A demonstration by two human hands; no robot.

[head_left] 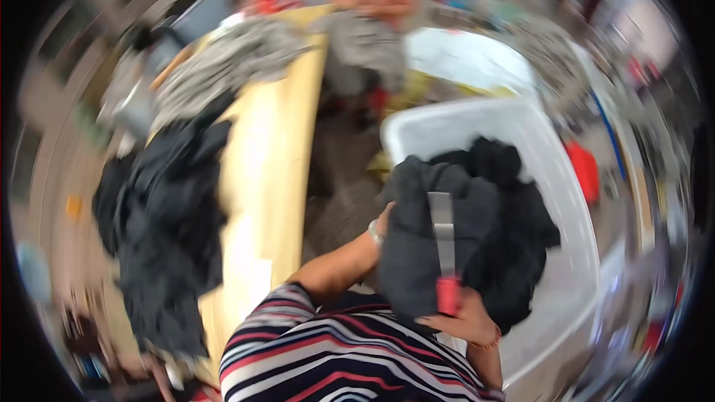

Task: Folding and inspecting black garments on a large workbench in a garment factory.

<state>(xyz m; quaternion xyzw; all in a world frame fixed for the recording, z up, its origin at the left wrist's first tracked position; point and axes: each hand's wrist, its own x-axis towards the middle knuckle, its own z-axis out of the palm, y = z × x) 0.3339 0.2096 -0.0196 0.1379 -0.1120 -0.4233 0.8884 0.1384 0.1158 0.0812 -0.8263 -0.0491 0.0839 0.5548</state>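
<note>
A bundle of dark grey-black cloth is held in front of me, over the near part of a white plastic tub. My left hand, a pale band at its wrist, grips the bundle's left edge; its fingers go out of sight behind the cloth. Below the bundle, my right hand is closed around the red handle of a tool. The tool's narrow flat metal part points away from me across the cloth; blur hides its exact kind. More dark cloth hangs on the bundle's right side.
The white tub stands at my right. On my left runs a long pale wooden table, with dark cloth draped over its left side and grey cloth at its far end. A white sack lies beyond the tub.
</note>
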